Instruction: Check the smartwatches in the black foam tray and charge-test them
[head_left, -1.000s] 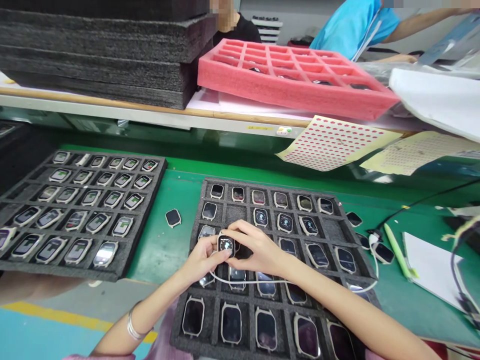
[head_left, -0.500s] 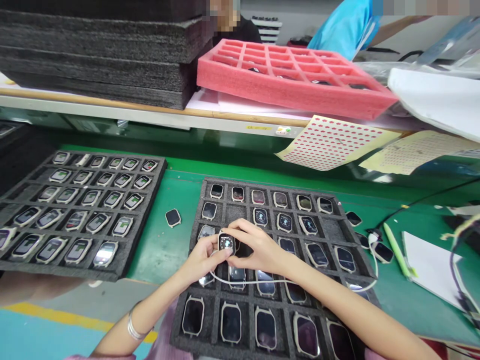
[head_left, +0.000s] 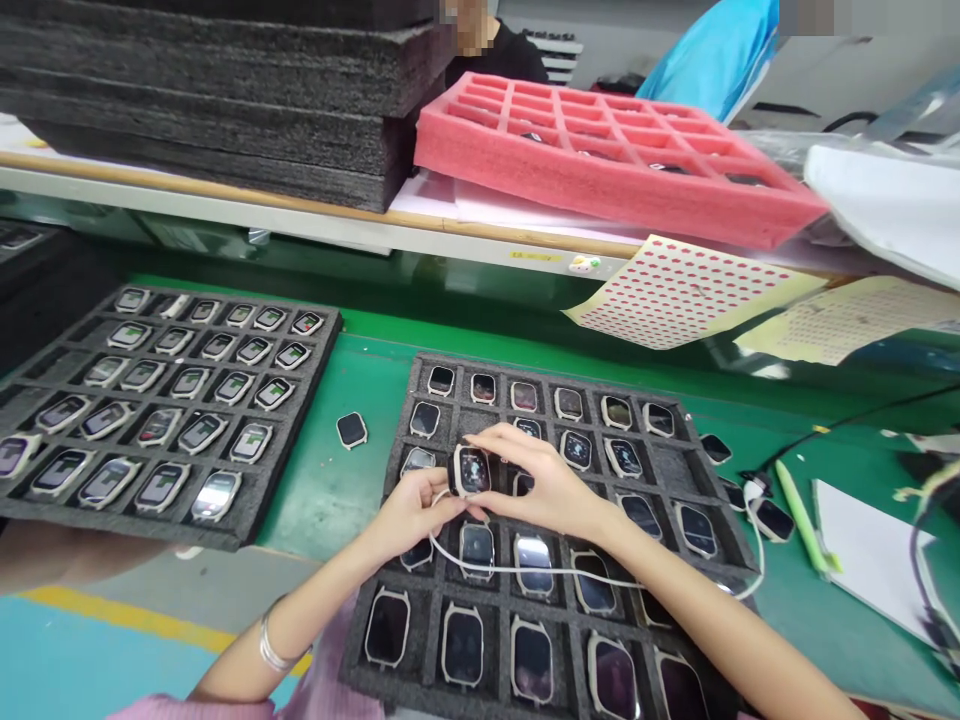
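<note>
Right hand [head_left: 551, 487] is holding a lit watch [head_left: 474, 470] by its edges over the dark tray [head_left: 677, 470]; left hand [head_left: 407, 515] is pinching a white cable [head_left: 540, 571] beside it. Loose watch [head_left: 351, 430] is lying left of the tray.

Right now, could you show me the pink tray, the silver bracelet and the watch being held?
Pink tray [head_left: 600, 190], head view: front wall.
Silver bracelet [head_left: 267, 648], head view: outer band.
Held watch [head_left: 475, 469], head view: screen.

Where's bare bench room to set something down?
Green bench lies bare around one loose watch, between the left tray and right tray. Crowded: the right tray, under left hand, right hand and white cable; right of it, more watches, pen and paper.
</note>
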